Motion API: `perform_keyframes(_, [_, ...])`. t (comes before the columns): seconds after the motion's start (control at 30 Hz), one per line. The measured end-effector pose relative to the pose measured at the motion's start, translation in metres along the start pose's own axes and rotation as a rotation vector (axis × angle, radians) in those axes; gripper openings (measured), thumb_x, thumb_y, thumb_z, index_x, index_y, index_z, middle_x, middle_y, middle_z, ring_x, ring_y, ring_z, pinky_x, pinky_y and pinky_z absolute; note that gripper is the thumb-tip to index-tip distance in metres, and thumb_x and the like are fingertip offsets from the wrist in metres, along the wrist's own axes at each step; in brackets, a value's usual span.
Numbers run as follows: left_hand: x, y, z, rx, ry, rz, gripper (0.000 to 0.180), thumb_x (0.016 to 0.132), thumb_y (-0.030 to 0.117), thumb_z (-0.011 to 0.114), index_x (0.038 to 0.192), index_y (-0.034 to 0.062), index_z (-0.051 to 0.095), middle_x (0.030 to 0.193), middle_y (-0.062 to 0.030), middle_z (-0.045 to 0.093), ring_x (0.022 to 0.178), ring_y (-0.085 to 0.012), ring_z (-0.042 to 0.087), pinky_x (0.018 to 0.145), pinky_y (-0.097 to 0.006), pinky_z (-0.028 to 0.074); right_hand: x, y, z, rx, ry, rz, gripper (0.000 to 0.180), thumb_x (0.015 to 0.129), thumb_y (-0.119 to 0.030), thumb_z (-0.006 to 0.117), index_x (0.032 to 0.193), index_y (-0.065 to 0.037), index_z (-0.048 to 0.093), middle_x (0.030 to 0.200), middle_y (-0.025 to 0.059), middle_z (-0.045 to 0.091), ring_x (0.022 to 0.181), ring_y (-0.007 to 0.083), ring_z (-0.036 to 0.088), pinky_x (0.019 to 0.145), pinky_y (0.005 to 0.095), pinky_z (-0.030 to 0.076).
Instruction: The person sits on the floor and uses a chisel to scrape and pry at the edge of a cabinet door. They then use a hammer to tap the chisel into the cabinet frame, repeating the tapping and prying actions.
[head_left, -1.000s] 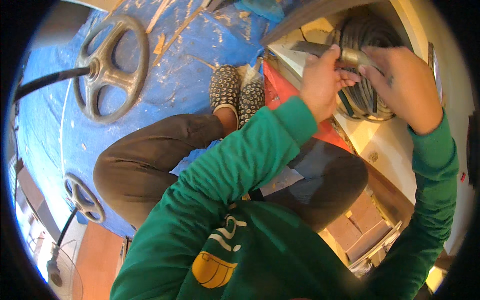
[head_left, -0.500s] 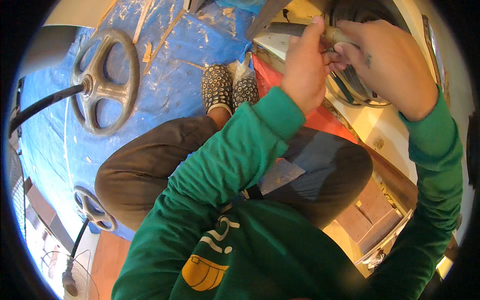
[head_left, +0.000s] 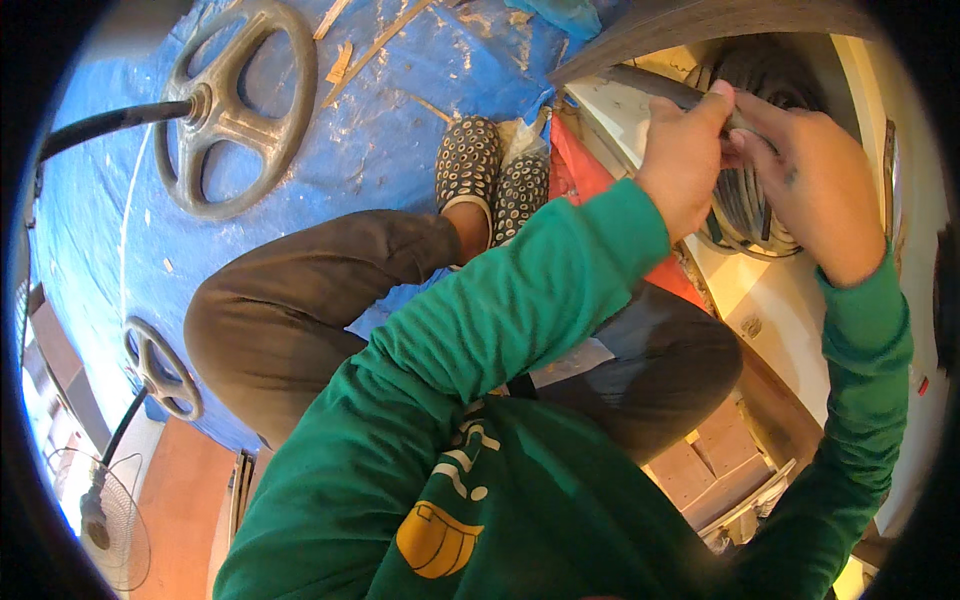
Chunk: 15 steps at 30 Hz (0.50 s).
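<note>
At the upper right, my two hands meet over a dark grey tube-like length (head_left: 655, 87) that runs out to the left of my fingers. My left hand (head_left: 690, 150) is closed on it, thumb along the top. Facing it, my right hand (head_left: 820, 180) pinches at the same piece with bent fingers. A pale part shows between the fingertips, but the fingers hide most of it. Just behind and below the hands lies a coil of dark cable or hose (head_left: 770, 85) in a pale wooden compartment.
A dark curved board edge (head_left: 690, 40) borders the compartment. Blue sheeting (head_left: 380, 130) covers the floor to the left, with wood scraps on it. Two spoked wheel-shaped bases (head_left: 240, 110) stand there. Red sheeting (head_left: 580, 170) lies beside my patterned shoes. A wire-caged fan (head_left: 100, 520) is at lower left.
The view has shifted, so the hands appear lower and further right. Both hands keep their hold on the tube-like length, and the left wrist has come closer to the right fingers.
</note>
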<state>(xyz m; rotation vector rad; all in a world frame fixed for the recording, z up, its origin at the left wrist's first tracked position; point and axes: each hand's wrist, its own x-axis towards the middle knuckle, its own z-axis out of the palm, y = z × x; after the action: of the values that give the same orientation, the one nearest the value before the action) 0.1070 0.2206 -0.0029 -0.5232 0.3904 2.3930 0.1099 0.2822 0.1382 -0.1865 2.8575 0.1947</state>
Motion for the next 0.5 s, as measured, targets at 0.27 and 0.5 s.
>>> perform_keyframes(0.27, [0.012, 0.001, -0.013, -0.038, -0.033, -0.019, 0.022, 0.103, 0.021, 0.056, 0.096, 0.0015, 0.061, 0.086, -0.0054, 0.062, 0.068, -0.0147, 0.060, 0.065, -0.038, 0.057, 0.011, -0.003, 0.000, -0.009, -0.077, 0.031, 0.028, 0.090, -0.019, 0.067, 0.116, -0.013, 0.074, 0.091, 0.0153, 0.072, 0.089, 0.0351, 0.066, 0.076, 0.0460, 0.053])
perform_keyframes(0.5, [0.012, 0.010, -0.010, -0.068, -0.100, -0.010, 0.023, 0.104, 0.021, 0.054, 0.096, 0.0009, 0.061, 0.085, -0.0059, 0.062, 0.069, -0.0162, 0.061, 0.065, -0.038, 0.057, 0.019, 0.004, -0.005, -0.036, -0.039, -0.058, 0.028, 0.089, -0.020, 0.067, 0.114, -0.010, 0.074, 0.095, 0.0130, 0.073, 0.091, 0.0343, 0.067, 0.078, 0.0460, 0.054])
